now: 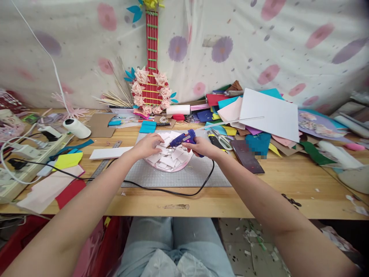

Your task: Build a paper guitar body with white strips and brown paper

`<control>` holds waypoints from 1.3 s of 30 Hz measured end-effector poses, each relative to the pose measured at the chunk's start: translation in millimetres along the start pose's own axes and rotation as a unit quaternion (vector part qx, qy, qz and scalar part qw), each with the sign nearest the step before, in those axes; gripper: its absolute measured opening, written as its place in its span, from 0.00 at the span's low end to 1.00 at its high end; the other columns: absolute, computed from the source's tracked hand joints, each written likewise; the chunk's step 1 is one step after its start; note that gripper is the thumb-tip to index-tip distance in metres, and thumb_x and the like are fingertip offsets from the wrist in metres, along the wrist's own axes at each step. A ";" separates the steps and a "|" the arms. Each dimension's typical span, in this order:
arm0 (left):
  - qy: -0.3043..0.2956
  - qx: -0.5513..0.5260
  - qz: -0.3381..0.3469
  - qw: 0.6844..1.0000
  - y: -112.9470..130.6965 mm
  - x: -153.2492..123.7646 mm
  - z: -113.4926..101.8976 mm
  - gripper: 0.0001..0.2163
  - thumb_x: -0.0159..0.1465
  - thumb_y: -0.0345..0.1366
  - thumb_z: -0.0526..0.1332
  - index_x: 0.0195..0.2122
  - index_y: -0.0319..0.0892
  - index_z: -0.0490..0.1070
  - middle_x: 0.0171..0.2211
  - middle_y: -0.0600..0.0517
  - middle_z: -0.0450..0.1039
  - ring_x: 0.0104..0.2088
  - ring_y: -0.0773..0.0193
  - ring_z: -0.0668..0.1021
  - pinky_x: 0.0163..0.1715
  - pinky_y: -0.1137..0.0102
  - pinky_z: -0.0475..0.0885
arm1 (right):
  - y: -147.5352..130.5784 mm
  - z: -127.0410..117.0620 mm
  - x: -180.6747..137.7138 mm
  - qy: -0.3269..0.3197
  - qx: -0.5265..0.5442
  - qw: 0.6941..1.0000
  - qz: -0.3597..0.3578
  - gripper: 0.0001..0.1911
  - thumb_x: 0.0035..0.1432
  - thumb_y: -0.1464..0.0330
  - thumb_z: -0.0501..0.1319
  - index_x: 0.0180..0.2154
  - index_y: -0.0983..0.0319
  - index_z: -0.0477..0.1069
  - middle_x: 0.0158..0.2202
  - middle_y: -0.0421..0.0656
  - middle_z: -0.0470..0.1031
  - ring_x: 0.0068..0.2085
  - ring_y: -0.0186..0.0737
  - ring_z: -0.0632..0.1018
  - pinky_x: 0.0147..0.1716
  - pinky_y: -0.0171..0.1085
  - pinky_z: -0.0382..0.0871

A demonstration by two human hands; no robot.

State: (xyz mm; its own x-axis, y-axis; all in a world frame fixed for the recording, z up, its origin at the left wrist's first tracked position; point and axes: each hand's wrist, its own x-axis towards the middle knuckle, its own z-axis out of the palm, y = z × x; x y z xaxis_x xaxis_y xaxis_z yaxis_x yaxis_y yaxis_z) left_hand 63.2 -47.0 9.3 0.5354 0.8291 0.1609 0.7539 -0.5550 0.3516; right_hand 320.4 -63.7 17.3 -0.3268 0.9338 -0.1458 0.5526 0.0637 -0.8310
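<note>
On the cutting mat (135,175) lies a round pink-edged piece (184,166), covered with many small white pieces (167,161) that overlap at different angles. My right hand (198,146) is wrapped round a blue hot glue gun (184,137). Its nozzle points left and down over the white pieces, and a clear glue stick (230,121) sticks out of its back. My left hand (149,145) rests at the left side of the pile, thumb and fingers apart and touching the white pieces. A black cord (173,192) loops across the mat.
A power strip (29,161) stands at the left, near a metal ruler (100,169) and a white strip (109,152). Right of the mat lie scissors (223,139), a dark phone (246,156) and stacked coloured sheets (259,142). A red flower-decked guitar (152,77) leans at the back.
</note>
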 end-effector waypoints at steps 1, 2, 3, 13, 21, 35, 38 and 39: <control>-0.002 0.000 0.002 1.000 -0.1 0.4 0.5 0.15 0.52 0.37 0.63 0.42 0.45 0.71 0.46 0.50 0.70 0.52 0.57 0.69 0.54 0.61 0.62 | -4.0 0.1 -1.5 0.004 -0.011 1.000 0.002 0.20 0.51 0.52 0.61 0.23 0.62 0.66 0.12 0.36 0.62 0.13 0.28 0.62 0.12 0.30 0.54; -0.002 0.000 0.003 1.000 0.1 0.7 0.7 0.15 0.52 0.36 0.63 0.42 0.45 0.71 0.46 0.51 0.71 0.52 0.57 0.69 0.55 0.61 0.62 | -8.7 0.1 -3.2 0.009 -0.021 1.000 0.007 0.19 0.51 0.53 0.61 0.23 0.62 0.66 0.12 0.36 0.61 0.13 0.27 0.62 0.12 0.30 0.53; -0.002 0.002 0.004 1.000 0.5 1.1 0.9 0.16 0.52 0.36 0.63 0.43 0.45 0.71 0.47 0.50 0.71 0.52 0.57 0.69 0.55 0.61 0.62 | -13.5 0.0 -4.8 0.013 -0.032 0.999 0.012 0.18 0.51 0.54 0.62 0.23 0.62 0.66 0.11 0.35 0.61 0.13 0.27 0.62 0.12 0.30 0.53; -0.006 0.031 0.018 0.999 7.0 0.4 0.4 0.15 0.52 0.32 0.61 0.42 0.43 0.73 0.45 0.49 0.72 0.50 0.57 0.70 0.53 0.61 0.63 | -27.3 -0.2 -4.2 0.019 -0.085 0.996 0.027 0.17 0.51 0.56 0.62 0.25 0.62 0.66 0.13 0.36 0.63 0.13 0.28 0.63 0.12 0.30 0.52; 0.001 0.036 0.036 0.999 3.4 -1.3 4.3 0.13 0.54 0.33 0.60 0.41 0.43 0.73 0.45 0.50 0.74 0.49 0.58 0.71 0.53 0.61 0.63 | -25.7 0.0 -3.3 0.020 -0.088 0.995 0.031 0.17 0.51 0.55 0.62 0.24 0.62 0.66 0.13 0.37 0.63 0.14 0.29 0.63 0.12 0.31 0.53; 0.021 0.065 0.067 0.995 -0.5 -6.9 11.2 0.12 0.58 0.33 0.57 0.41 0.46 0.76 0.45 0.50 0.74 0.47 0.57 0.72 0.50 0.60 0.63 | -8.3 -12.2 1.1 0.029 -0.008 1.000 -0.003 0.19 0.51 0.53 0.61 0.24 0.62 0.68 0.12 0.37 0.63 0.13 0.28 0.62 0.12 0.30 0.53; 0.016 0.078 0.063 0.995 0.7 -7.6 11.5 0.12 0.58 0.33 0.57 0.41 0.47 0.76 0.45 0.50 0.73 0.47 0.57 0.71 0.51 0.59 0.63 | -3.0 -15.6 -0.1 0.038 0.037 0.999 -0.011 0.19 0.52 0.53 0.61 0.24 0.62 0.67 0.12 0.37 0.63 0.14 0.28 0.62 0.12 0.30 0.53; 0.014 0.082 0.061 0.995 1.3 -7.8 11.4 0.12 0.58 0.33 0.57 0.41 0.47 0.76 0.45 0.50 0.73 0.47 0.57 0.71 0.51 0.59 0.63 | -2.0 -15.6 -0.9 0.042 0.058 0.997 -0.011 0.19 0.52 0.53 0.61 0.25 0.63 0.67 0.12 0.37 0.64 0.14 0.27 0.62 0.12 0.30 0.54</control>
State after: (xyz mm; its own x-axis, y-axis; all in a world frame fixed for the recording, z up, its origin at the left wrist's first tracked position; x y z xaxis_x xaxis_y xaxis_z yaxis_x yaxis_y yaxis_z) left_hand 64.4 -54.9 -2.0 0.6185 0.7546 0.2190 0.7368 -0.6539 0.1722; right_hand 331.5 -59.1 27.5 -0.2709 0.9588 -0.0851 0.4514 0.0485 -0.8910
